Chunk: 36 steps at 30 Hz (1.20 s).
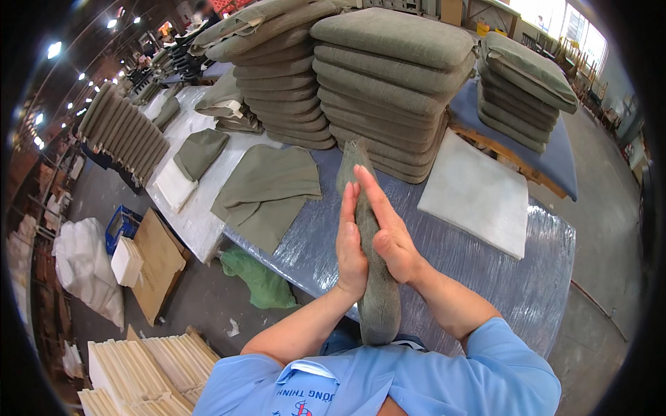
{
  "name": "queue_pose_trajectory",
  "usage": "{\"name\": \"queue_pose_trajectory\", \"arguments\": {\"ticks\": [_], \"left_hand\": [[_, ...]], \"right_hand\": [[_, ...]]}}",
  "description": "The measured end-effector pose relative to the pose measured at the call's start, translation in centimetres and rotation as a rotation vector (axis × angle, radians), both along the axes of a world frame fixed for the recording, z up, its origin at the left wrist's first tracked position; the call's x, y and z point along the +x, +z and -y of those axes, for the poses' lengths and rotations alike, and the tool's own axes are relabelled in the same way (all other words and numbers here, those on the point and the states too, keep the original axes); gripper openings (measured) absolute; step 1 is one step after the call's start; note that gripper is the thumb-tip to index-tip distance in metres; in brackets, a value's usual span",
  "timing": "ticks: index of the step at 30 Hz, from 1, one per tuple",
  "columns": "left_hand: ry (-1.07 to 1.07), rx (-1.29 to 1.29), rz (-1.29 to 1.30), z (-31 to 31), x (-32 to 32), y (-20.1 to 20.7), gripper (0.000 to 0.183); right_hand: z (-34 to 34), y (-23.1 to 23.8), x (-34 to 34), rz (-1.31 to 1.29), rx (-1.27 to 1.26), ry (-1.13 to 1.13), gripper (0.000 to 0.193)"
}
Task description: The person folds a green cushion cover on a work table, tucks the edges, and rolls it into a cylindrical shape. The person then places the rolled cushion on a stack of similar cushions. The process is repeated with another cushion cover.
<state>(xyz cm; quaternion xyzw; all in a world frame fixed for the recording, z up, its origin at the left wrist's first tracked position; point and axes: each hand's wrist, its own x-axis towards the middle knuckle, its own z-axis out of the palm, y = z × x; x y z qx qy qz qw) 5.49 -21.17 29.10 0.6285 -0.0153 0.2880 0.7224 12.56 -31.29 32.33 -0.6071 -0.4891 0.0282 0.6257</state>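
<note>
A grey-green fabric-covered cushion stands on edge in front of me, its near end against my body. My left hand lies flat along its left side, fingers together and pointing away. Against the opposite side presses my right hand, also with straight fingers, so the cushion is squeezed between both palms. The fingertips of the two hands come close together over its upper edge. Beyond the cushion's far end rises a tall stack of similar cushions. To the left lies a loose grey-green fabric cover.
The table has a shiny plastic-wrapped top. A white foam pad lies on its right. More cushion stacks stand behind, another at far right. Left are a white bag, a wooden board and stacked pale slabs.
</note>
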Motion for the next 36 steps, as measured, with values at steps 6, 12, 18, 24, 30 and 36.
{"name": "queue_pose_trajectory", "arguments": {"ticks": [6,12,18,24,30,36], "left_hand": [[0.003,-0.079,-0.112,-0.7,-2.2,2.0,0.070],[-0.154,-0.006,-0.150,0.1,-4.7,1.9,0.078],[-0.097,-0.042,-0.044,2.0,-4.2,0.9,0.078],[0.010,-0.033,-0.223,-2.4,-1.6,-0.2,0.074],[-0.021,-0.148,-0.353,-4.7,6.6,1.7,0.077],[0.049,0.077,-0.301,-4.0,7.8,-0.6,0.075]], "right_hand": [[0.9,-0.5,-1.0,-0.065,0.037,0.002,0.104],[2.9,-1.5,-4.2,-0.128,0.083,-0.005,0.105],[3.0,-1.2,-4.1,-0.079,0.024,-0.032,0.105],[1.7,-1.0,-1.3,-0.443,0.101,0.014,0.115],[-0.8,-5.2,4.6,-0.304,0.083,-0.013,0.114],[-1.5,-4.2,5.2,-0.337,0.069,0.021,0.120]]}}
